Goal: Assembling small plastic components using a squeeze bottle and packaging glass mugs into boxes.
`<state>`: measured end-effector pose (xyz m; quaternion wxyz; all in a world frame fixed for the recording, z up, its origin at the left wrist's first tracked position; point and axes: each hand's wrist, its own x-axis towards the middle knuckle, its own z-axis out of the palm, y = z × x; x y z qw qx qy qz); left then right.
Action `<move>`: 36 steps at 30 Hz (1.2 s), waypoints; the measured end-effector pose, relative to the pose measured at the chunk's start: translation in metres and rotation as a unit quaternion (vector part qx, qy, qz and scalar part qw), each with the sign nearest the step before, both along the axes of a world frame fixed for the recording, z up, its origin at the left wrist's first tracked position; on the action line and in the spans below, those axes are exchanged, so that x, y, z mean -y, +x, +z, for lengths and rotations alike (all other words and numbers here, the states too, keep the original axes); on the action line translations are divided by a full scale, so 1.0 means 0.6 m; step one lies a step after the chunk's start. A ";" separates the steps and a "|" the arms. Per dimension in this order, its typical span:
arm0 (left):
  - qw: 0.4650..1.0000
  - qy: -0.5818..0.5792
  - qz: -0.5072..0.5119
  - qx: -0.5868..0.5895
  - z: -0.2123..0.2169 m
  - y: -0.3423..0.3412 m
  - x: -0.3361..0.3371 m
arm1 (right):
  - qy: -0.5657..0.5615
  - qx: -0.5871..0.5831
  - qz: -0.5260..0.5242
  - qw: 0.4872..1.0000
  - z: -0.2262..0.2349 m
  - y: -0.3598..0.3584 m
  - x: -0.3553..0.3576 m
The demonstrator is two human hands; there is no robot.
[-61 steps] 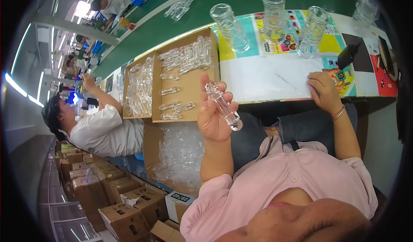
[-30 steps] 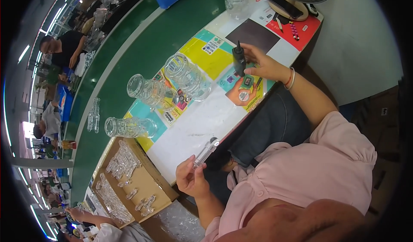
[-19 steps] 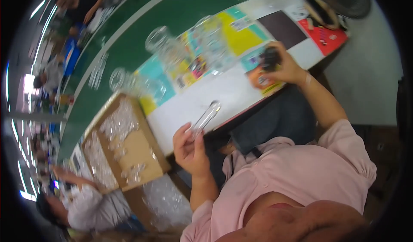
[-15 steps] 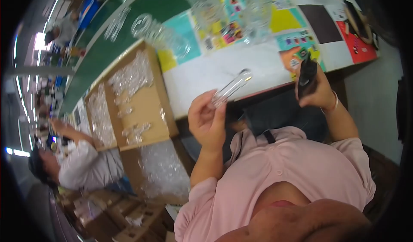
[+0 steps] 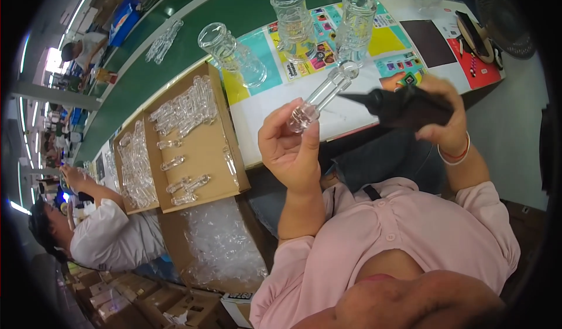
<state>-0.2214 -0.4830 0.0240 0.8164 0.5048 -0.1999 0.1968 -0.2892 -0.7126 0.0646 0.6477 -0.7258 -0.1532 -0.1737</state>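
Observation:
My left hand (image 5: 293,147) pinches the thick lower end of a clear glass tube piece (image 5: 328,93), which slants up and right to a rounded knob. In my right hand (image 5: 453,118) is a black squeeze bottle (image 5: 410,106), lying on its side. Its thin pointed nozzle (image 5: 355,98) faces left, close to the glass tube piece's upper part; whether the two touch, I cannot tell. To the left of my left hand, a cardboard tray (image 5: 205,139) holds a pile of similar glass pieces (image 5: 186,105) and several loose ones.
Large clear glass vessels (image 5: 292,24) stand on colourful printed sheets along the far side of the white table (image 5: 269,115). A dark fan (image 5: 506,19) is at far right. Clear plastic bags (image 5: 222,241) fill a carton below the tray. A co-worker (image 5: 117,229) sits at left.
My right hand has tipped the black bottle from nearly upright to sideways, and its nozzle now reaches left to the glass piece. The glass piece has risen slightly and stands steeper.

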 end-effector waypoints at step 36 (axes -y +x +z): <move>1.000 0.009 0.016 -0.003 -0.044 0.021 -0.083 | 0.027 0.035 -0.063 0.997 0.071 0.111 -0.215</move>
